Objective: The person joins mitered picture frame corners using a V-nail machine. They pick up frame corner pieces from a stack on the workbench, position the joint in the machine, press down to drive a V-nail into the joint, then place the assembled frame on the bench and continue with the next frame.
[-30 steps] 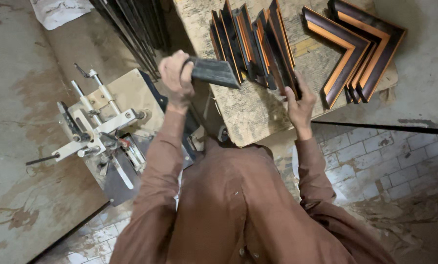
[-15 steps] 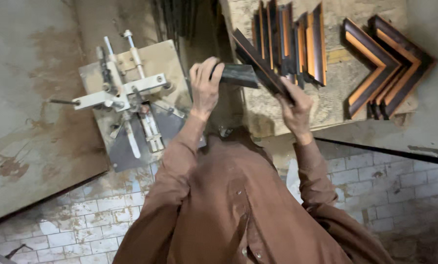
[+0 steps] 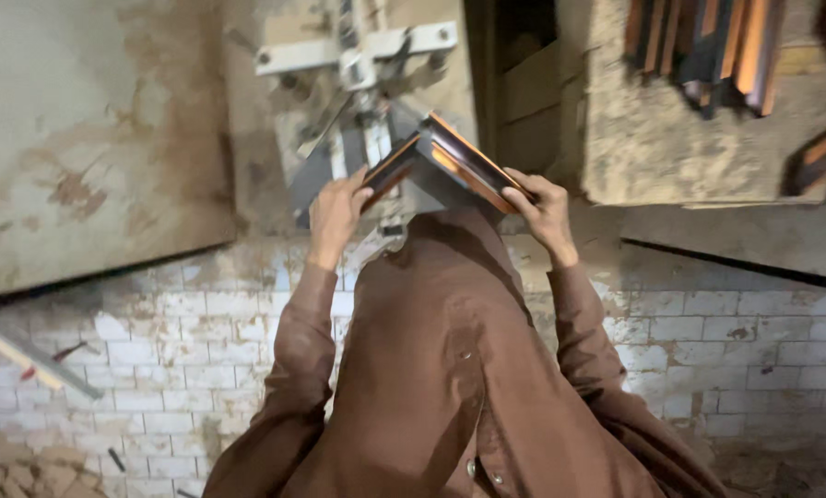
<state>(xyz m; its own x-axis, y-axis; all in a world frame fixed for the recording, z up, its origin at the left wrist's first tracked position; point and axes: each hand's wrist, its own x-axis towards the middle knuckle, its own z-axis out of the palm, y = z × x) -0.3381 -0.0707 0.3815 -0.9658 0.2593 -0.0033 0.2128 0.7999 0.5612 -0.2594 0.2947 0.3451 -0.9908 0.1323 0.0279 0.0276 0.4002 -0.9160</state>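
The left hand [image 3: 335,217] and right hand [image 3: 544,205] each curl their fingers around one end of a dark, orange-edged frame corner [image 3: 445,159], held over the pale metal clamp [image 3: 358,65]. More frame pieces [image 3: 708,46] are stacked on the worn block [image 3: 653,148] at right.

A second ago the left hand [image 3: 335,217] gripped a dark piece beside the stack of frame corners [image 3: 708,51] while the right hand [image 3: 544,207] rested on that stack; now both hands hold one L-shaped frame corner [image 3: 445,157] between them, lifted off the desk [image 3: 653,148] and brought over the metal corner clamp [image 3: 362,65]; the stack sits well apart, far right.
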